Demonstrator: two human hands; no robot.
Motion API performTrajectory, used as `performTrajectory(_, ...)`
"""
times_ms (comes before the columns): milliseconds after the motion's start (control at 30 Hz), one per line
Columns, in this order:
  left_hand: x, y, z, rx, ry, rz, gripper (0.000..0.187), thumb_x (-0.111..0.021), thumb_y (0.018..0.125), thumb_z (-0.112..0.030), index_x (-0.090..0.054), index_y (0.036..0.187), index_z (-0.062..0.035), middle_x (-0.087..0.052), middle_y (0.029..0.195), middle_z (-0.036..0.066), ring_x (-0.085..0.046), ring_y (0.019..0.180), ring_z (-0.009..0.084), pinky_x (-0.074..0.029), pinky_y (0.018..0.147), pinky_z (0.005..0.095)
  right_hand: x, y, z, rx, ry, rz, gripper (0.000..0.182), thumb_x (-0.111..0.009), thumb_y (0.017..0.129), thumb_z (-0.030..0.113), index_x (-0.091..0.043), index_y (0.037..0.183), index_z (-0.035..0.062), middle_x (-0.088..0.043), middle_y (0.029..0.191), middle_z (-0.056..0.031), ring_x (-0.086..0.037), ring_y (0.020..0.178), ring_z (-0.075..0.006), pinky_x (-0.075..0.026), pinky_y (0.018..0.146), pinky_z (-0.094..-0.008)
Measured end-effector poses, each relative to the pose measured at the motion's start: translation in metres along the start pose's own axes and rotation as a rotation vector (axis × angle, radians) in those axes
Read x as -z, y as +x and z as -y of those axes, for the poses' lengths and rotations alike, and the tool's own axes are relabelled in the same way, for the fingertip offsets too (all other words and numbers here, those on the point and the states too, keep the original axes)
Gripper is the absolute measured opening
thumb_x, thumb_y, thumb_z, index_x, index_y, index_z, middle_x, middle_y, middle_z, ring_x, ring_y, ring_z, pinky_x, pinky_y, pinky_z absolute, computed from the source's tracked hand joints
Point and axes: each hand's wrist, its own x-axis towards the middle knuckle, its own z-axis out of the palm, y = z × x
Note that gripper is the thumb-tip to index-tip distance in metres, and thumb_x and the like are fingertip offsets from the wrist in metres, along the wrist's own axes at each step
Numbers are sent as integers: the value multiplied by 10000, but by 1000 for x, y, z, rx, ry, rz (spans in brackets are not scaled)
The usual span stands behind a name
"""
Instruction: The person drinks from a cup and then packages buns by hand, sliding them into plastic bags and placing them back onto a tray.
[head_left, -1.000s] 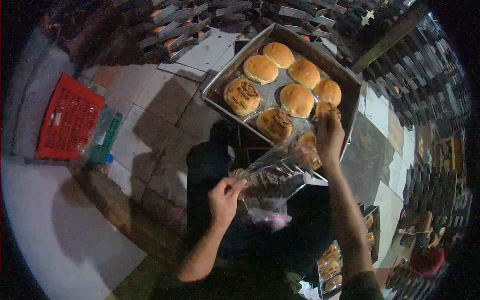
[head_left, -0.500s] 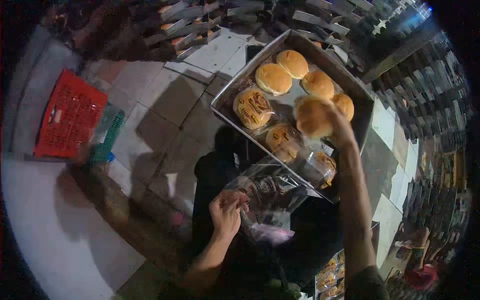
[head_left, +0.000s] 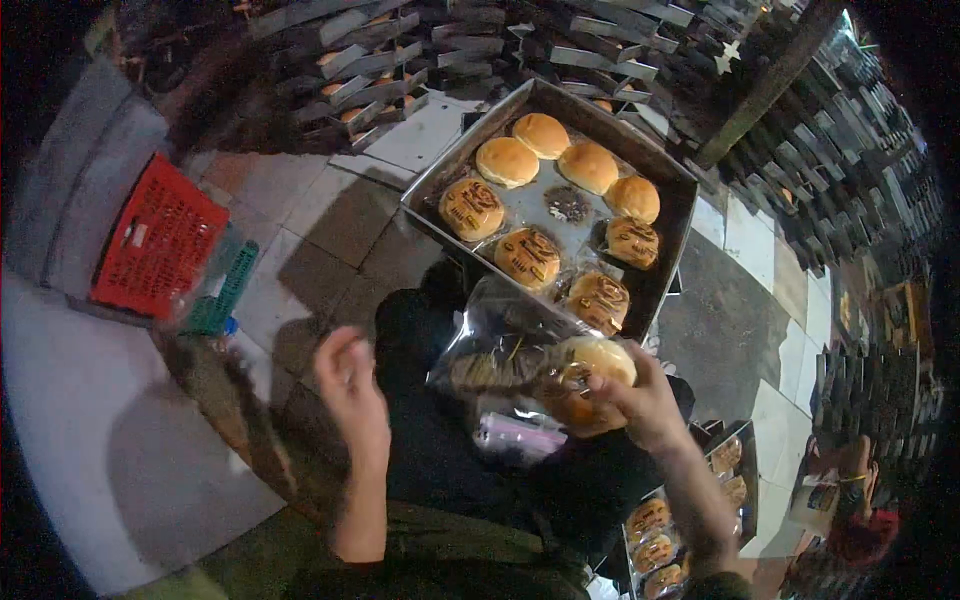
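My right hand (head_left: 650, 405) grips a round bun (head_left: 598, 358) over my lap, thumb pressed on its near side. A clear printed plastic bag (head_left: 490, 365) spreads leftward from the bun and overlaps part of it. Off to the left, my left hand (head_left: 355, 395) is raised and apart from the bag, slightly blurred, its fingers loosely bent with nothing in them. Just beyond the bag stands a metal tray (head_left: 665, 270). Several bare buns (head_left: 507, 162) lie along its far side, and several bagged buns (head_left: 527, 257) with dark print line the nearer sides.
A red plastic crate (head_left: 160, 240) and a green basket (head_left: 232, 290) stand at the left. At lower right, another tray holds bagged buns (head_left: 655, 553). Stacked metal trays (head_left: 350, 75) fill the back and right. Another person (head_left: 860, 530) is at the far right.
My right hand has brought a bun from the tray toward me to the plastic bag. My left hand has let go of the bag and moved left.
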Motion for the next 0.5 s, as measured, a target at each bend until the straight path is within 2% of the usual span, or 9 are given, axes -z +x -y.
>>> performTrajectory(67, -16, -38, -64, 315, -367, -11, 291, -514, 852, -247, -472, 1060, -48, -489, 1078, 54, -482, 878, 154, -435, 775, 318, -26, -8, 0, 85, -142, -145, 510, -693, 732, 241, -477, 1117, -15, -580, 1005, -109, -562, 909, -168, -459, 792, -286)
performTrajectory(100, -11, -42, -37, 180, -185, 486, 479, -470, 853, -415, -400, 1188, -80, -419, 1183, 75, -473, 975, 206, -430, 820, 381, -49, -19, 3, 101, -150, -143, 531, -698, 728, 270, -475, 1125, -3, -565, 1033, -124, -550, 934, -173, -449, 803, -287)
performTrajectory(133, -35, -64, -32, 264, -537, 286, 653, -477, 818, -515, -291, 1296, -111, -357, 1269, 96, -453, 1068, 253, -426, 854, 411, -69, -23, -10, 189, -153, 14, 549, -698, 727, 284, -472, 1127, -15, -535, 1085, -142, -532, 978, -191, -432, 837, -314)
performTrajectory(167, -40, -48, -43, 385, -571, 306, 721, -464, 815, -538, -224, 1325, -89, -338, 1292, 119, -444, 1095, 248, -423, 866, 390, -86, -32, -14, 310, -316, 217, 658, -694, 730, 284, -388, 1213, -40, -477, 1179, -190, -463, 1102, -251, -360, 933, -358)
performTrajectory(233, -47, -31, -46, 509, -602, 320, 791, -451, 812, -561, -156, 1355, -67, -319, 1316, 142, -434, 1122, 243, -419, 877, 369, -118, -41, -15, 588, -299, 308, 861, -708, 715, 306, -204, 1305, -67, -260, 1345, -202, -242, 1264, -267, -206, 1025, -360)
performTrajectory(300, -56, -28, -24, 401, -1017, 1015, 853, -469, 772, -601, -118, 1369, -102, -275, 1350, 142, -416, 1139, 274, -412, 890, 414, -119, -37, -20, 795, -288, 285, 989, -687, 689, 427, -121, 1329, -72, -180, 1375, -242, -197, 1279, -331, -170, 1037, -405)
performTrajectory(333, -57, -43, -28, 318, -998, 1097, 849, -467, 772, -602, -121, 1369, -108, -274, 1351, 140, -415, 1140, 279, -412, 890, 422, -113, -33, -27, 874, -199, 264, 1059, -675, 660, 518, -106, 1332, -70, -169, 1370, -270, -210, 1268, -383, -163, 1037, -435)
performTrajectory(400, -51, -64, -39, 295, -910, 990, 841, -464, 771, -605, -128, 1369, -118, -273, 1353, 136, -413, 1140, 289, -411, 889, 438, -93, -29, -35, 774, -273, 183, 1199, -642, 548, 678, -140, 1321, -89, -193, 1349, -290, -247, 1234, -418, -182, 1016, -466)
performTrajectory(500, -49, -42, -38, 212, -1063, 851, 830, -459, 769, -609, -138, 1369, -134, -271, 1356, 131, -410, 1141, 304, -409, 888, 462, -93, -17, -27, 775, -265, 237, 1159, -601, 553, 711, -195, 1326, -52, -190, 1352, -279, -231, 1244, -405, -192, 1010, -466)
